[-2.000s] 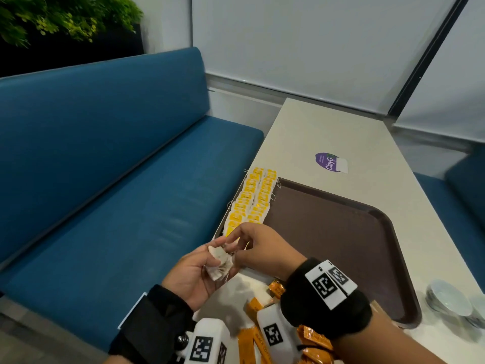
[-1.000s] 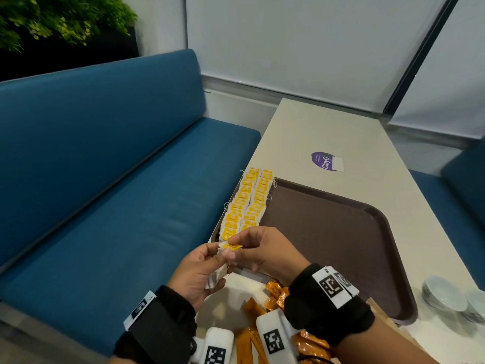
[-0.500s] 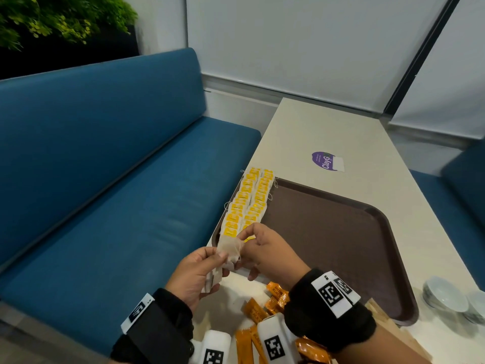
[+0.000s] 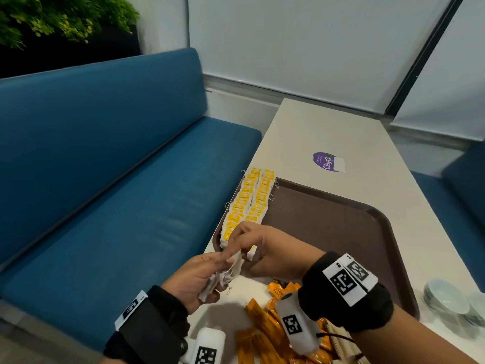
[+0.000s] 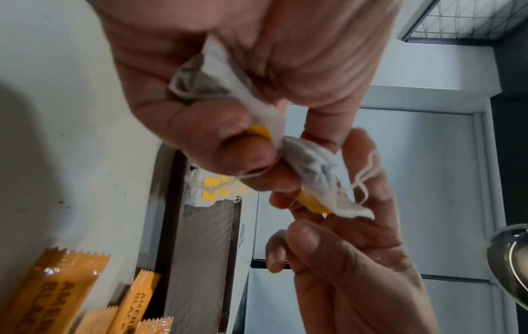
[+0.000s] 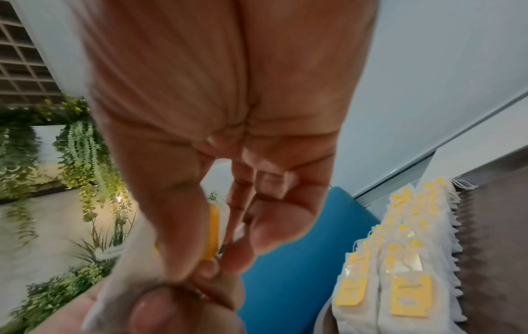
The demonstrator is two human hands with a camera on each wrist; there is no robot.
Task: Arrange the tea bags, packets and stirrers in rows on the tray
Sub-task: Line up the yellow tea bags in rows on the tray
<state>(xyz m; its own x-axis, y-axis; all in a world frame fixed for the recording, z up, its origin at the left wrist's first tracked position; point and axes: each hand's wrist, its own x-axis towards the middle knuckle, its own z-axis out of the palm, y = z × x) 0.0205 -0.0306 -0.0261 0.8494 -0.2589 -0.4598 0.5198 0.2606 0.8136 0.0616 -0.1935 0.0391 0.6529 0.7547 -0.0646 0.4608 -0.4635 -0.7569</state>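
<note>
Beside packets (image 4: 265, 327) (printed "BLACK"), left hand (image 4: 194, 281) and right hand (image 4: 265, 249) pinch tea bags (image 4: 235, 266).

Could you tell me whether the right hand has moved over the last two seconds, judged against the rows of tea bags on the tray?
Barely. The right hand still sits at the near end of the tea bag rows, against the left hand.
</note>
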